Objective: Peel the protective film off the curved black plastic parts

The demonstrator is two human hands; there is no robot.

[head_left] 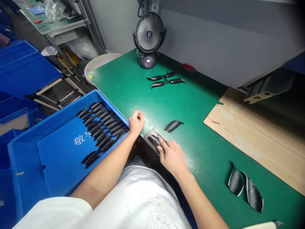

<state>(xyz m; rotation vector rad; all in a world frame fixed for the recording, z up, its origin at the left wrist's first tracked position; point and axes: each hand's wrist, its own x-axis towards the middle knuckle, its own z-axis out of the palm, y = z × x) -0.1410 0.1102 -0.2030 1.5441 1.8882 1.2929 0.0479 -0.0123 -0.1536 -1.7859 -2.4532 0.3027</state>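
Note:
My right hand [173, 156] presses its thumb and fingers onto a glossy black curved piece [153, 140]. The piece lies on a grey sheet [152, 131] at the near edge of the green table; the fingers partly hide it. My left hand [136, 122] is curled into a loose fist by the table edge, with no object showing in it. Just beyond the right hand lies a black curved shell [173, 126] with a pointed tip. Two more shells, one black shell [235, 182] and a longer shell [254, 194], rest at the right.
At my left, a blue bin [26, 140] holds rows of black shells [105, 124] on a blue sheet. A fan [149, 35] stands at the back, with several black curved parts [158, 84] before it. Cardboard [257, 133] covers the right side; a pale-handled tool [264, 225] lies nearest me.

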